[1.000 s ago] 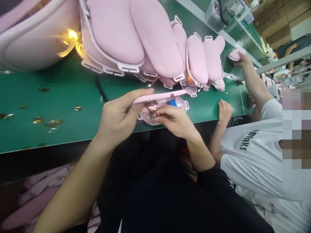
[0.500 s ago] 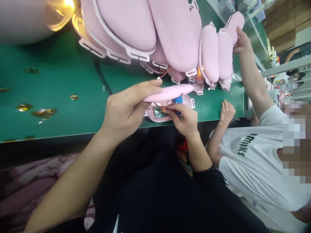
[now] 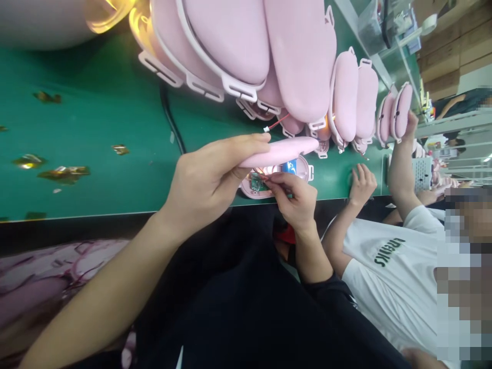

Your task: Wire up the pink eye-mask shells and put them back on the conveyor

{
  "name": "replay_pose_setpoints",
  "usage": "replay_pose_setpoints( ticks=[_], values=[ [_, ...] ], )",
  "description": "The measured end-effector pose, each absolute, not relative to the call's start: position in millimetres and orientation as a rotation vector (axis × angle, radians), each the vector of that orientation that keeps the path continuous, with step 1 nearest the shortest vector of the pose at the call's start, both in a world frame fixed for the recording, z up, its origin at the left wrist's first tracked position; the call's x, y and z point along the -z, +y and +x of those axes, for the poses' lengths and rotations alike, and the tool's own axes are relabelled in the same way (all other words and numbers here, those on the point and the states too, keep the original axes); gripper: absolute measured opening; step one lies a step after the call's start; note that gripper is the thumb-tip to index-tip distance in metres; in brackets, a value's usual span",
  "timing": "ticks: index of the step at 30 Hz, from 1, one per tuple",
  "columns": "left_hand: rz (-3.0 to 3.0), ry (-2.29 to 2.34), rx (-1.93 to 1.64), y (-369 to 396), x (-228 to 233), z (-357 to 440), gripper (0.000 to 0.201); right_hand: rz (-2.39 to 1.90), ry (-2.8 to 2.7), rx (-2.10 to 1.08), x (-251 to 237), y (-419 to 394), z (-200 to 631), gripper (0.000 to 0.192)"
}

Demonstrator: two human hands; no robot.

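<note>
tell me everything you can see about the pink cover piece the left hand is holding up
The pink cover is a long, flat, rounded-end pad that looks soft and matte. The left hand pinches one end, thumb on top, holding it nearly level and edge-on above the open white base at the edge of the green table. Under it sit a small green circuit board and a blue part, where the right hand works. Its underside is hidden.

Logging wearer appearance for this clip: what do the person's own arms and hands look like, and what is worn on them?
The left hand is bare, and its forearm is uncovered down to the bottom of the frame. The right hand is also bare, with no glove; a black sleeve begins partway up that forearm. No rings, watch or markings show on the fingers.
</note>
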State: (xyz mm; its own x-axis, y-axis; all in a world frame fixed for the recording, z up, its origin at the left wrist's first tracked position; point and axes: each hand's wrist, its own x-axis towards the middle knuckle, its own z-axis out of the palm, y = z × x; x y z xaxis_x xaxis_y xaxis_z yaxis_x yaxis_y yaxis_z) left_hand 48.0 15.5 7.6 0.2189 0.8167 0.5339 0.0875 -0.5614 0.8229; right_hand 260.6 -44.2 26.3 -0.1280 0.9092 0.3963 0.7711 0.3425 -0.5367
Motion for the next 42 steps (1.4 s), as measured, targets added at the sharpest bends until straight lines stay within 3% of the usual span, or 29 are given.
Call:
replay_pose_setpoints(
  ticks=[16, 31, 42],
  values=[
    [1.835, 0.828, -1.389, 13.1, -8.7, 44.7, 0.031, -1.493, -2.116, -0.248, -41.5, -41.8, 257.2, 0.015],
    [1.807, 0.786, -1.39, 15.7, -9.3, 44.3, 0.039, -1.491, -2.006, -0.23, -36.3, -38.7, 263.5, 0.009],
    [1.834, 0.827, -1.377, 13.7, -9.1, 44.6, 0.03, -1.425, -2.064, -0.169, -31.2, -39.6, 265.4, 0.011]
  ],
)
